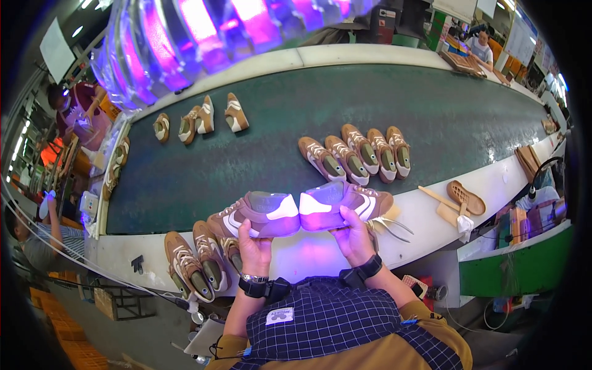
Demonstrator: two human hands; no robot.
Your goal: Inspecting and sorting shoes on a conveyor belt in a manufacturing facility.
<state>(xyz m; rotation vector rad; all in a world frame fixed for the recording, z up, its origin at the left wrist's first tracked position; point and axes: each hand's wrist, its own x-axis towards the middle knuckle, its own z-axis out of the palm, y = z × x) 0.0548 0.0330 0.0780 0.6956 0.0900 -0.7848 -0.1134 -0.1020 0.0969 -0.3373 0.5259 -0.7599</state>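
Observation:
My left hand (254, 251) is closed on a brown sneaker (251, 216) with white stripes and a white heel patch. A matching sneaker (368, 200) is gripped by my right hand (354, 239). Both are held level above the near bench edge, heels facing each other and almost touching, toes pointing outward. Purple light falls on their heels and soles. Beside my left forearm, several brown sneakers (185, 259) stand on the white ledge (290, 256). Scissors-like metal handles (394, 229) and a brush (385, 217) lie by my right hand.
A green conveyor belt (259, 148) carries a group of sneakers (356, 154) and several more sneakers (235, 113) farther left. A glowing purple lamp (203, 37) hangs overhead. On the right ledge lie a brown sole (467, 198) and a wooden stick (439, 197). Other people work around the belt.

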